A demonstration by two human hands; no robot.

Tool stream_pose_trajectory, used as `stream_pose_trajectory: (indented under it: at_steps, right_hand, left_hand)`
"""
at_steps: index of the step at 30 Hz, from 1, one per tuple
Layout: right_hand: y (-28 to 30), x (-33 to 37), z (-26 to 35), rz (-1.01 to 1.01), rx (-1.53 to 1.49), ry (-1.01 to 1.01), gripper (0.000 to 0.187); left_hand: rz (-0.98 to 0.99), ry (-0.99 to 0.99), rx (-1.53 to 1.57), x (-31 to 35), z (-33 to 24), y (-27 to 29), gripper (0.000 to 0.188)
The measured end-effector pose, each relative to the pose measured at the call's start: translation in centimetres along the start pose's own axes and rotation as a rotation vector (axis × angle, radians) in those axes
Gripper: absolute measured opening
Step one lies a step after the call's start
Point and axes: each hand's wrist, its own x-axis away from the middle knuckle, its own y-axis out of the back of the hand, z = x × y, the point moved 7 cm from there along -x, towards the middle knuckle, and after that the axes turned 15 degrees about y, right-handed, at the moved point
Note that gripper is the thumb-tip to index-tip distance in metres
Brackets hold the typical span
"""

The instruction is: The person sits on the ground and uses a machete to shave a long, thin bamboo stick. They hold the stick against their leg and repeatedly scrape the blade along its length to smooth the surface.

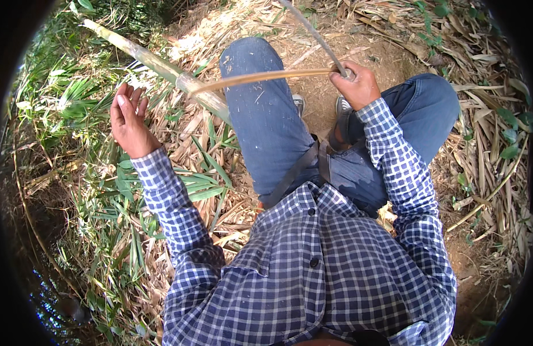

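Matt metal blade (pixel 316 34), woody strip (pixel 266 75)

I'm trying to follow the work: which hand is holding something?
The right hand: it grips a thin grey tool and one end of a tan strip. The left hand is loosely open, holding nothing visible.

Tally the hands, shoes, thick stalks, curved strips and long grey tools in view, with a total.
Hands (left hand, right hand): 2
Shoes, partly hidden: 2
Thick stalk: 1
Curved tan strip: 1
Long grey tool: 1
Total: 7
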Motion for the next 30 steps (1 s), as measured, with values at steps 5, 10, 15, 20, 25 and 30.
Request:
stream_pose_trajectory:
  at_steps: [5, 10, 15, 20, 25, 30]
  right_hand:
    - [-0.4, 0.4, -2.6, -0.189, -0.49, -0.332, 0.021]
    - [-0.1, 0.6, -2.1, -0.263, -0.664, -0.525, 0.021]
    - [-0.6, 0.7, -2.6, -0.258, -0.678, -0.576, 0.025]
    - [-1.5, 0.6, -2.7, -0.224, -0.677, -0.567, 0.022]
    - [-2.1, 0.2, -2.7, -0.239, -0.675, -0.557, 0.022]
    - [-2.1, -0.1, -2.2, -0.246, -0.721, -0.538, 0.023]
  left_hand:
    - [0.003, 0.045, -0.172, 2.1, 7.8, -6.2, 0.055]
    - [0.162, -0.303, -0.649, 7.8, 10.6, -13.7, 0.074]
    - [0.197, -0.357, -0.795, 6.8, 9.8, -14.5, 0.078]
    - [0.166, -0.354, -0.885, 4.2, 9.1, -15.6, 0.07]
    - [0.32, 0.029, -0.824, -2.5, 9.9, -17.2, 0.055]
    - [0.269, 0.466, -0.141, -7.9, 11.1, -14.8, 0.052]
